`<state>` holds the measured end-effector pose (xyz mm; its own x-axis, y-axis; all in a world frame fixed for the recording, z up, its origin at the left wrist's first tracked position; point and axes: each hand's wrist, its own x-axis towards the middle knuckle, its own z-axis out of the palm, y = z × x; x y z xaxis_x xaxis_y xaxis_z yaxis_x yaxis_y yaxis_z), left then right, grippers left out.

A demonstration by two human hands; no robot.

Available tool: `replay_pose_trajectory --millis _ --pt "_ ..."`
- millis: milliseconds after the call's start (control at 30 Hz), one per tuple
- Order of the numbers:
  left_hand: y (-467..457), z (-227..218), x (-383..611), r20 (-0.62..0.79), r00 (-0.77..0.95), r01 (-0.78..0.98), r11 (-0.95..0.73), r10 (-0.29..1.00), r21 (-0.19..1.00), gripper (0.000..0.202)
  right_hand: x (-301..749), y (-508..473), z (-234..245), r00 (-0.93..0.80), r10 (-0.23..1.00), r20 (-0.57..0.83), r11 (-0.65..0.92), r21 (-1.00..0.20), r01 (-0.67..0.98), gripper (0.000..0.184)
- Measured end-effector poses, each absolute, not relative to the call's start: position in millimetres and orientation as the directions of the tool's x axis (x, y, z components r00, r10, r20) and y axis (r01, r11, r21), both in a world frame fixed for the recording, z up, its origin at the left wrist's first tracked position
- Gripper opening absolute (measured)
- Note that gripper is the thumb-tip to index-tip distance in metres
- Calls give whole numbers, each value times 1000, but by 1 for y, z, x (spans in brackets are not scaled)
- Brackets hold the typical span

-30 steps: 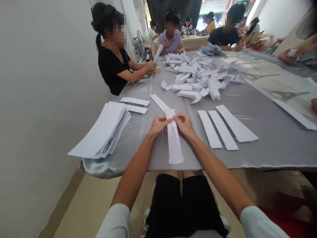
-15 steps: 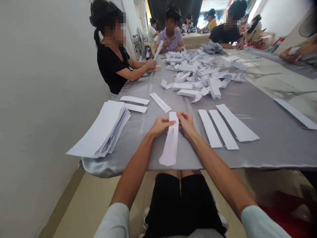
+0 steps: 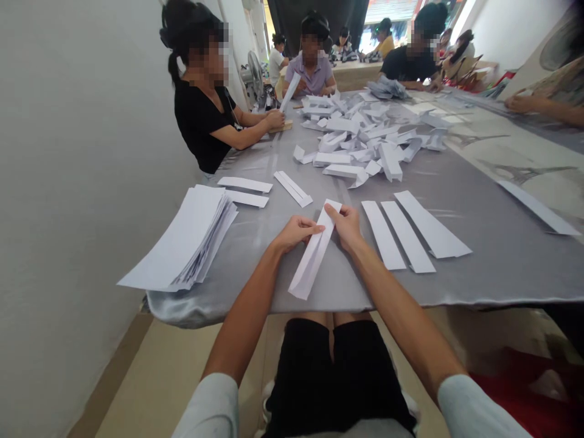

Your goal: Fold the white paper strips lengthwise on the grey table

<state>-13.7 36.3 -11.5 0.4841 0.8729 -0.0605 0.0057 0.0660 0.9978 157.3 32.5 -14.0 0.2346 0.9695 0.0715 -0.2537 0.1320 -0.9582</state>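
Observation:
A long folded strip of white paper (image 3: 311,266) slants between my hands, just over the front part of the table. My left hand (image 3: 296,233) pinches its left edge, thumb on top and the other fingers underneath. My right hand (image 3: 345,224) grips it near the far end, with the thumb pressed on the paper. A lengthwise fold runs down the strip, and its near end hangs free. To the right lie three folded strips (image 3: 407,237) side by side. Beyond my left hand is another narrow folded strip (image 3: 293,189).
A thick stack of white paper sheets (image 3: 177,240) lies at the left corner beside two strips (image 3: 245,184). A large heap of folded papers (image 3: 360,134) covers the far middle of the grey cloth (image 3: 502,274). A co-worker (image 3: 205,115) sits at the left; others sit farther back.
The paper strip has turned, its far end swinging right and its near end left, and it looks narrower, with a lengthwise fold showing. My right hand's thumb has come onto the paper.

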Motion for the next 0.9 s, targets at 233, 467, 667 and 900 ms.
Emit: replay_pose_trajectory --millis 233,467,667,900 --pt "38 -16 -11 -55 393 -58 85 918 995 40 154 25 -12 23 999 -25 -19 -975 -221 46" --pt "36 -9 -15 -51 516 49 30 855 998 39 158 29 -12 133 990 53 80 -975 -209 40" --pt "31 1 -16 -51 571 119 -21 819 993 40 163 36 -13 230 972 43 98 -967 -235 41" --pt "31 -2 -15 -37 533 93 -15 846 996 40 163 36 -12 178 983 -38 23 -944 -330 55"
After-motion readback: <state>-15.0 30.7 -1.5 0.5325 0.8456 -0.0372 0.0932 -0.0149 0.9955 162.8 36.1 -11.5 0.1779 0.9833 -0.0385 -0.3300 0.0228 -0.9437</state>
